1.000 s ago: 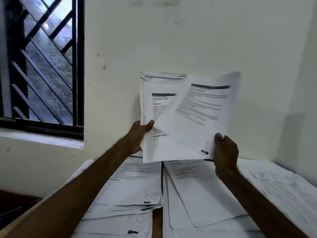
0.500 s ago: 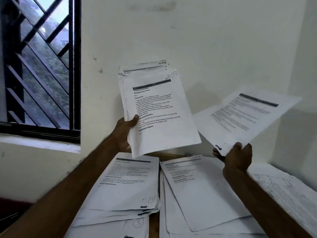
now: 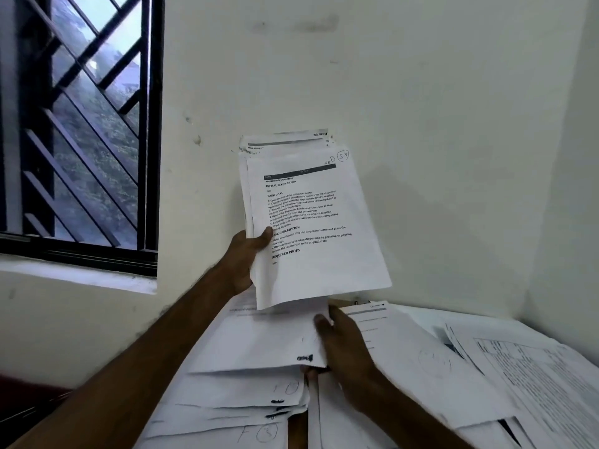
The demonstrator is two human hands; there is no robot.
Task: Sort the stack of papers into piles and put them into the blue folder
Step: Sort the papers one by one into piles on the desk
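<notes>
Left grip (image 3: 244, 257) curled round paper stack (image 3: 311, 222), held upright, 12 o'clock of right grip (image 3: 343, 345). Right grip pinches single sheet (image 3: 259, 338) by its 3 o'clock edge, over left pile (image 3: 240, 393) on counter (image 3: 297, 431). Middle pile (image 3: 415, 358) at its 3 o'clock, right pile (image 3: 534, 374) beyond.

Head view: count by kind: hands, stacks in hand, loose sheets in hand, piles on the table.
Hands: 2 (left hand, right hand)
Stacks in hand: 1 (held stack)
Sheets in hand: 1 (loose sheet)
Table piles: 3 (left pile, middle pile, right pile)
Total: 7

White wall (image 3: 405, 92), barred window (image 3: 81, 124)
</notes>
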